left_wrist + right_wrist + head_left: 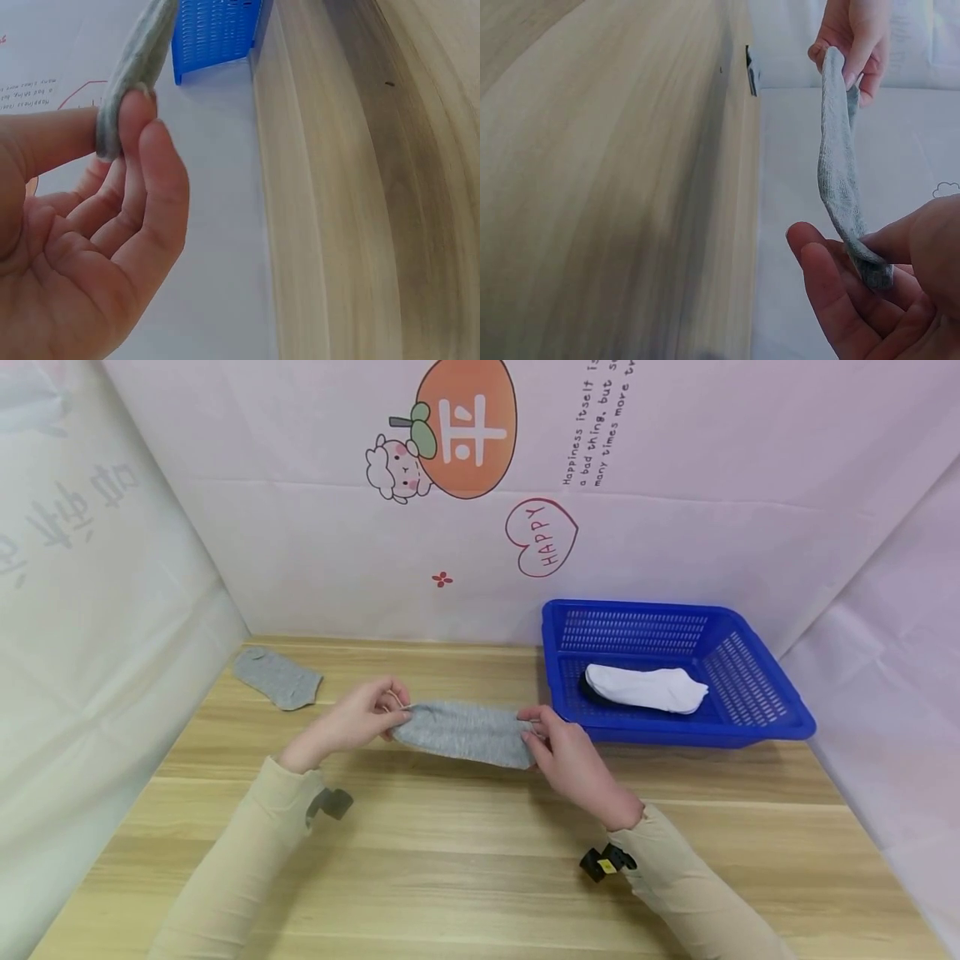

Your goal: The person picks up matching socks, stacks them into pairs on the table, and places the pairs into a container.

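Bench (450, 860), viewed from my remote station; the blue basket (675, 732) stands between two and three o'clock of the held grey sock (465, 733), which spans both grips above the wood. Left grip (356, 720), nine o'clock, and right grip (576, 762), three o'clock: each closed to a pinch on one end. Loose grey sock (277, 678), between nine and ten. I judge light, even tension best, pinches level, so the fabric's bow flattens.
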### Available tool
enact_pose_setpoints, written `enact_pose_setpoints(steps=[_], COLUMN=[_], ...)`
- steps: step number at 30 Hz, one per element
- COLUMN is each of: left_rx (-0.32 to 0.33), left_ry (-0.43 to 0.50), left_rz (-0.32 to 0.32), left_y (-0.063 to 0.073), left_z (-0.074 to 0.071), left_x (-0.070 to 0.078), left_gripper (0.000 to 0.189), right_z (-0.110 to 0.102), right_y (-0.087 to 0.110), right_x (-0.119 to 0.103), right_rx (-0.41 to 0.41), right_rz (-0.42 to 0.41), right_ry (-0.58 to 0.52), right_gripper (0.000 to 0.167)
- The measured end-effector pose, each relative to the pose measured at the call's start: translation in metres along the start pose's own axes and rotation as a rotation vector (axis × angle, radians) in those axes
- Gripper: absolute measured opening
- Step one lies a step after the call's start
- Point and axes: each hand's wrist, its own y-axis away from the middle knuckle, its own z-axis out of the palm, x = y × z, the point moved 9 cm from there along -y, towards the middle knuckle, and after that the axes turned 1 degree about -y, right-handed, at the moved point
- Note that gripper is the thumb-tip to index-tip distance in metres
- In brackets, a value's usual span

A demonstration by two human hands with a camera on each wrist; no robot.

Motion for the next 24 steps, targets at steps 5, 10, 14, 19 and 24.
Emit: enact_pose_setpoints(steps=[5, 10, 14, 19, 24], left_rx=[-0.05, -0.095, -0.133, -0.167, -0.199], left_ry=[-0.001, 0.016, -0.001, -0.015, -0.024], left_rz=[-0.007, -0.025, -0.073, -0.09, -0.088], left_y=[-0.001, -0.001, 0.0, 0.002, 0.004], left_z=[0.006, 0.014, 0.018, 0.023, 0.026], left_x=[-0.006, -0.011, -0.018, -0.025, -0.03], left_gripper=[0.012, 0.012, 0.012, 0.012, 0.011], right_z=[0.006, 0.013, 0.017, 0.022, 0.025], right_y=[0.001, 0.001, 0.001, 0.001, 0.001], right_x=[0.005, 0.013, 0.018, 0.021, 0.023], right_rx=[-0.028, -0.068, -0.099, -0.117, -0.134], right_rz=[0.019, 0.047, 0.062, 0.059, 0.082], right_ry=[0.03, 0.023, 0.03, 0.049, 0.059], right_gripper=[0.024, 0.024, 0.026, 0.027, 0.027])
